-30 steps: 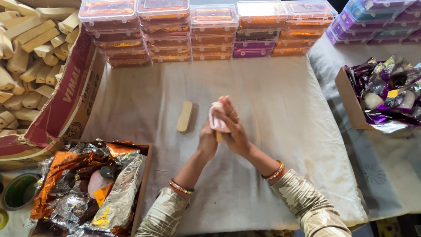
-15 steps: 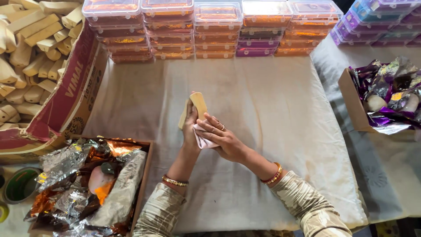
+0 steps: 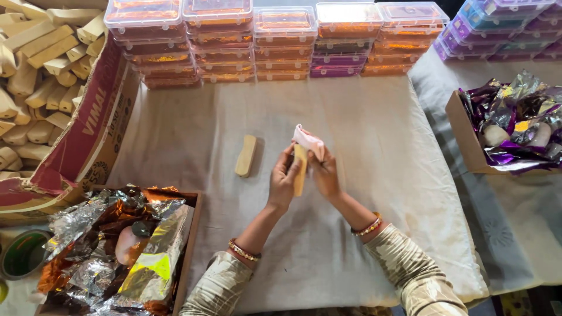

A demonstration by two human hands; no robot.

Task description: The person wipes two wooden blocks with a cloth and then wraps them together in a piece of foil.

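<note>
Packing workshop — stacked plastic boxes [image 3: 285, 44]

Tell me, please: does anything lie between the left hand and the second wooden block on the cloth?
Nothing visible does. Only bare cloth separates the left hand from the wooden block lying apart on its left.

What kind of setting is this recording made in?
Probably a small hand-packing workshop. Stacks of clear lidded plastic boxes line the back of a cloth-covered table, a carton of tan wooden blocks sits at the left, and trays of foil wrappers stand at both sides.
</note>
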